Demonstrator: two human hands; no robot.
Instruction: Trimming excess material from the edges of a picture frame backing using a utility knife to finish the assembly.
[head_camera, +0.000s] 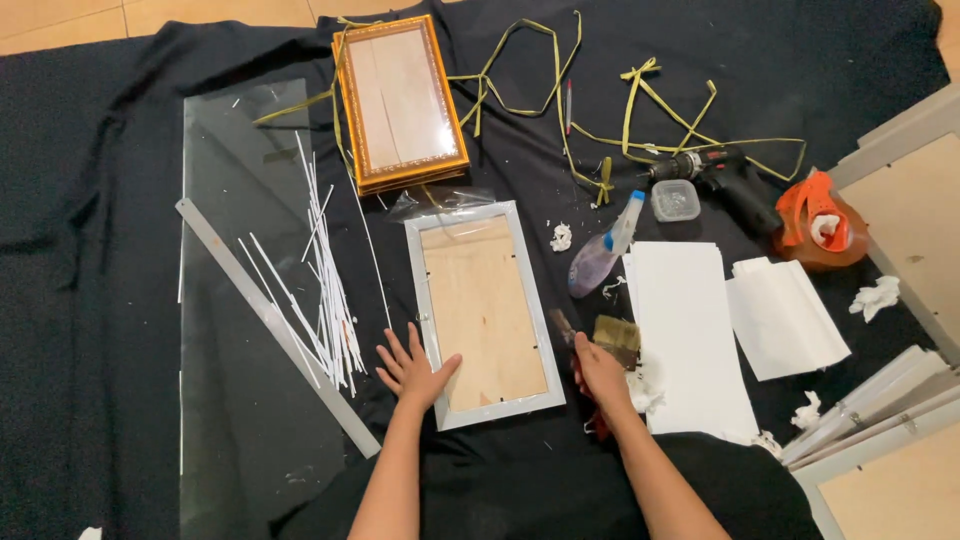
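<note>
Left hand (412, 372) flat, fingers spread, pressing silver frame's (487, 312) lower-left corner on the black cloth (100, 250). Right hand (600, 372) clenched on a red-handled tool, possibly a brush (617, 338).

Your left hand (412, 368) lies flat, fingers spread, on the lower left corner of the silver frame (485, 312) on the black cloth (100, 250). Your right hand (600, 372) grips a brush (612, 335) just beside the frame's right edge.

head cam | looks steeply down from above the person's own arms | near, arm's reach | covers black cloth (760, 60) on floor (single view, nothing shared)
</note>
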